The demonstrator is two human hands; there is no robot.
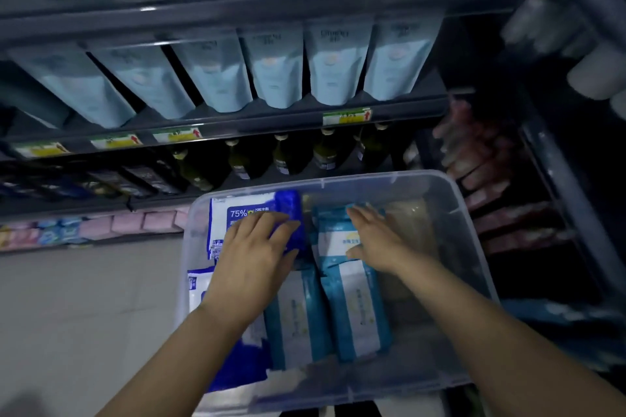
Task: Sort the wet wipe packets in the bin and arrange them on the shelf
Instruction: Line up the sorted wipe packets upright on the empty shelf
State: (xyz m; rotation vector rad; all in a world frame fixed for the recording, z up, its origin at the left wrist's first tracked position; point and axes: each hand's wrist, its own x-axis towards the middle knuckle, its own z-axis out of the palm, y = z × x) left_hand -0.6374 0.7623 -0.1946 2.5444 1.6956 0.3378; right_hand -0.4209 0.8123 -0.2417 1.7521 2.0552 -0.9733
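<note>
**A:** What are the hands doing?

**B:** The left hand (252, 257) curls its fingers over a blue-and-white packet (237, 213). The right hand (376, 240) lies flat on a teal packet (333, 244), fingers straight, gripping nothing.

**A:** How should the person sort well?

**B:** Probably by colour: blue under the left hand, teal under the right and back toward the wrists. Lifting one kind as a stack, thumb beneath, should keep the slick wrappers from sliding.

**A:** Where are the packets?

**B:** All lie in the clear bin (467, 223) around both hands. The shelf (254, 127) stands beyond the fingertips.
</note>
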